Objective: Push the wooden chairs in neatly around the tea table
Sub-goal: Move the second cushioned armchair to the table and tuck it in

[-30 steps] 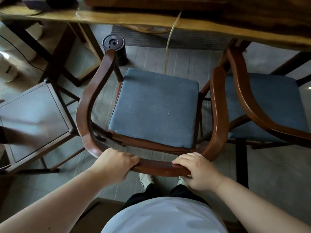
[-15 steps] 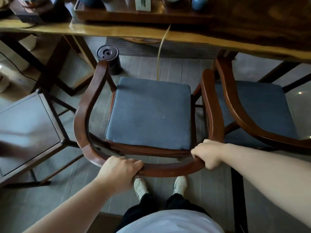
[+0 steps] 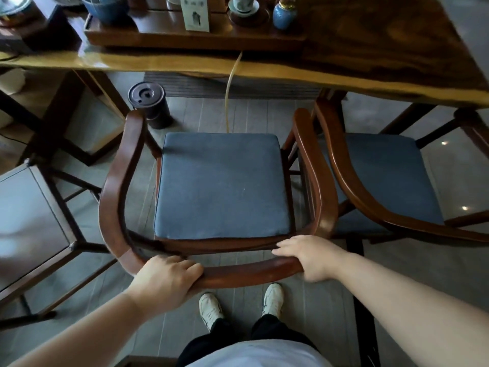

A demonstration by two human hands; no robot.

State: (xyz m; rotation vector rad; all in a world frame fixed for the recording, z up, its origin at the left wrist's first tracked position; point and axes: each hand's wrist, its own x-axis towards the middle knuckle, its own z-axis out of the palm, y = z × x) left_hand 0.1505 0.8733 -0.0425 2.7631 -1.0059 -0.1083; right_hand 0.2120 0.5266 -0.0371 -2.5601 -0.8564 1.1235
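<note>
A wooden armchair [image 3: 119,181] with a curved back rail and a blue seat cushion [image 3: 222,184] stands in front of me, facing the tea table [image 3: 370,62]. My left hand [image 3: 166,282] grips the back rail at its left bend. My right hand [image 3: 309,258] holds the same rail at its right bend. The chair's front sits just short of the table edge. A second armchair [image 3: 352,189] with a blue cushion stands close on the right, its front partly under the table.
A dark side table [image 3: 29,218] stands at left. A black round bin [image 3: 149,103] sits on the floor under the table edge, with a thin hose [image 3: 229,96] hanging down. Tea ware and a tray [image 3: 164,35] cover the tabletop. My feet [image 3: 240,305] are behind the chair.
My right hand has slid from the middle of the back rail to its right bend. The view has lifted, so more of the tabletop shows. The chair sits a little straighter to the table.
</note>
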